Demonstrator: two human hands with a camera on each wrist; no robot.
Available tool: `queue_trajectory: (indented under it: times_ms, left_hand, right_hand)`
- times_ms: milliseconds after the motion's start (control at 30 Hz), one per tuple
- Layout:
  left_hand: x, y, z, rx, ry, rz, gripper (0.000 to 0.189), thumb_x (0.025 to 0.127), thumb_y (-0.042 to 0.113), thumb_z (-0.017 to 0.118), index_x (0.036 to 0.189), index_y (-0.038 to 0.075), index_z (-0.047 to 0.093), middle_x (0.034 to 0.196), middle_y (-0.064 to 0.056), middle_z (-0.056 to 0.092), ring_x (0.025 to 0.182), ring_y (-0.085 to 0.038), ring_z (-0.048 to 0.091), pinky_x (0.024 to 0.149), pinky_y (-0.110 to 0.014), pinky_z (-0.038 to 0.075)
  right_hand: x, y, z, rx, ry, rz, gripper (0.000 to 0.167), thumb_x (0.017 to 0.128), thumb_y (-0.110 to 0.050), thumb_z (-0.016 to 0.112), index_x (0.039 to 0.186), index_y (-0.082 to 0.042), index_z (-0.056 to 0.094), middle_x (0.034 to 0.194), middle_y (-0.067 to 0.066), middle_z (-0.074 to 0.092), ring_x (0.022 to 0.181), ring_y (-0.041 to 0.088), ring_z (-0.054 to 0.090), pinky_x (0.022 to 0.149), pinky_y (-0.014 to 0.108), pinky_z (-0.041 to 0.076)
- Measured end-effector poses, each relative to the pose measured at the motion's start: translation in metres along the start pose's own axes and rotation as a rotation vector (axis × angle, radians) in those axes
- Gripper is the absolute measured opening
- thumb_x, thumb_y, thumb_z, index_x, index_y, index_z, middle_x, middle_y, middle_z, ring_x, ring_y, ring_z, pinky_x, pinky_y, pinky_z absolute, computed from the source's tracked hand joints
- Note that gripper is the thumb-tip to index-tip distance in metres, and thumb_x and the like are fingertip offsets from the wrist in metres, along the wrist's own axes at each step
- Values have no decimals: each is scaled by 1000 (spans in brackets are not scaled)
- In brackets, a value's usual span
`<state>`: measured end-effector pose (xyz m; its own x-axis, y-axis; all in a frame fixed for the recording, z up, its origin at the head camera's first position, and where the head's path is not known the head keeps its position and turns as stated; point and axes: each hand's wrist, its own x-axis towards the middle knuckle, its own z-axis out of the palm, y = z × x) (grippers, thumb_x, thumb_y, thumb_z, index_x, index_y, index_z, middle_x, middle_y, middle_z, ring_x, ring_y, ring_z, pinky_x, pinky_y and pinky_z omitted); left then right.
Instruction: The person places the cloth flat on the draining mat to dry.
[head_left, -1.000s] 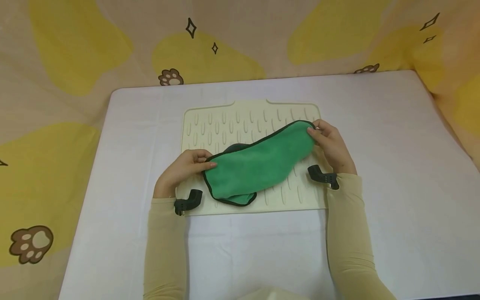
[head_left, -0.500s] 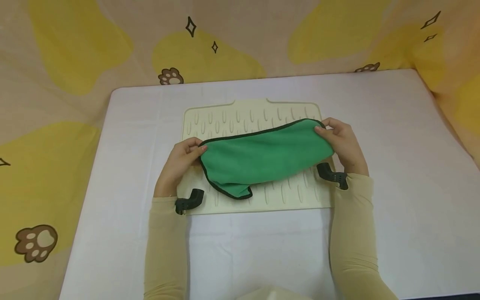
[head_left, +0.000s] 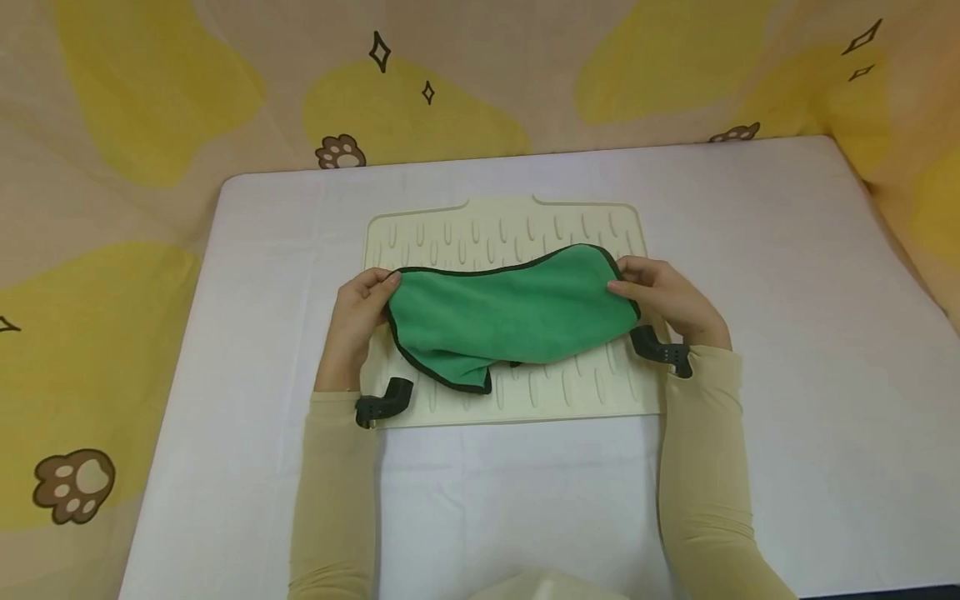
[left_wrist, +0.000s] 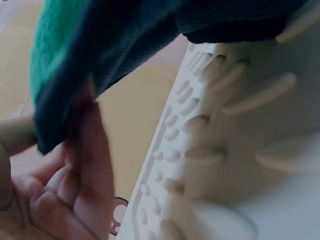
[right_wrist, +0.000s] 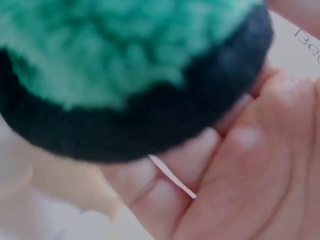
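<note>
Fuzzy, dark-edged green cloth (head_left: pixel 517 317), stretched crosswise between left hand (head_left: pixel 355 312) and right hand (head_left: pixel 671 296) over a ridged cream mat (head_left: pixel 551 404), rumpled and drooping at the near left corner.

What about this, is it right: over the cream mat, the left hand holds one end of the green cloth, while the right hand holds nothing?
No: the right hand isn't empty. In the head view it pinches the other end of the green cloth. The left hand does hold one end over the cream mat, as you said.
</note>
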<state>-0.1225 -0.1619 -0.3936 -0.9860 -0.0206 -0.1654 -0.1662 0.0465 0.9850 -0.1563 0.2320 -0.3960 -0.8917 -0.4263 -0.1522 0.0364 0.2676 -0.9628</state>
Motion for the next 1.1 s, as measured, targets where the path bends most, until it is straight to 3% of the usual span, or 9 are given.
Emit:
queue_trajectory:
  times_ms: [133, 267, 367, 600, 733, 833, 1000, 1100]
  left_hand:
    - [-1, 1, -6, 72, -74, -67, 31, 99, 21, 50, 110, -8, 55, 76, 11, 61, 73, -3, 55, 70, -17, 47]
    - [-2, -2, -13, 123, -193, -125, 40, 100, 21, 47, 119, -14, 53, 79, 10, 62, 74, -3, 58, 68, -18, 49]
    - [-3, -4, -16, 129, -280, -166, 42, 101, 20, 44, 118, -17, 52, 78, 5, 66, 68, -7, 64, 65, -23, 53]
    - [-4, -6, -22, 181, -378, -263, 36, 101, 17, 44, 109, -17, 54, 73, -6, 64, 62, -13, 64, 65, -29, 56]
    - [-3, -8, -22, 211, -425, -242, 29, 100, 12, 45, 104, -15, 55, 72, -6, 65, 62, -13, 65, 65, -29, 56]
    - [-2, -8, -19, 171, -387, -196, 24, 100, 11, 45, 98, -11, 55, 72, -3, 65, 62, -11, 64, 63, -26, 55]
    - [0, -7, -14, 60, -224, -147, 23, 102, 16, 43, 91, -1, 54, 68, 2, 62, 59, -7, 60, 56, -20, 52]
    - [1, -6, -12, 42, -158, -124, 24, 102, 19, 43, 90, 0, 53, 63, 4, 58, 53, -5, 56, 50, -19, 49]
  right_hand:
    - [1, 4, -2, -12, -24, 22, 20, 94, -17, 61, 93, 2, 55, 74, 2, 61, 62, 12, 56, 64, 24, 49]
    - [1, 8, -4, -1, 22, 13, 21, 93, -15, 62, 82, 0, 52, 59, -3, 49, 56, 8, 48, 59, 20, 43]
    - [1, 9, -5, 19, 42, 35, 20, 93, -14, 62, 81, -2, 52, 56, -4, 49, 53, 7, 48, 58, 20, 42]
    - [-1, 10, -6, -1, 121, 65, 16, 92, -15, 62, 84, -3, 57, 56, -4, 53, 59, 9, 51, 64, 21, 41]
    - [-2, 9, -7, 16, 125, 62, 15, 92, -15, 62, 85, -2, 58, 57, -4, 54, 63, 10, 51, 69, 22, 40]
    - [-3, 9, -7, 17, 117, 55, 16, 93, -16, 62, 84, -3, 57, 56, -4, 53, 63, 9, 50, 68, 22, 40]
    - [-6, 8, -9, 25, 76, 39, 21, 93, -15, 61, 80, -1, 53, 55, -4, 48, 59, 8, 48, 64, 22, 40]
    - [-6, 7, -9, 45, 24, 35, 25, 94, -15, 60, 78, 1, 50, 56, -3, 47, 56, 8, 50, 64, 22, 43]
